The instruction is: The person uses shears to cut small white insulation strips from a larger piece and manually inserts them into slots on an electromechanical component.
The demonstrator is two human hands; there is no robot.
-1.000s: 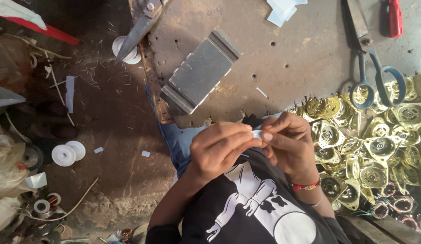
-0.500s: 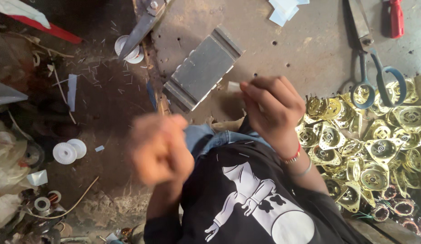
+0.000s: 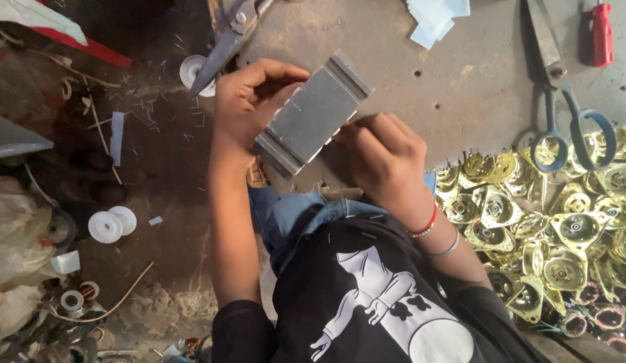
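On the far left of the dirty floor lie two white plastic spools (image 3: 111, 225), and a long pair of metal shears (image 3: 227, 42) points down from the top edge. Beside them the left hand (image 3: 249, 107) curls round the left side of a ribbed grey metal plate (image 3: 313, 114), fingers wrapped over its edge and thumb underneath, so the plate sits tilted on the worn bench top (image 3: 461, 87). The right hand (image 3: 387, 158) presses its bunched fingertips against the plate's lower right edge; whether it pinches anything small there I cannot tell. By my reading the plate is being gripped and steadied between both hands, which calls for an even hold at both edges. Further right rest blue-handled scissors (image 3: 572, 134) and a heap of brass-coloured stamped parts (image 3: 562, 228).
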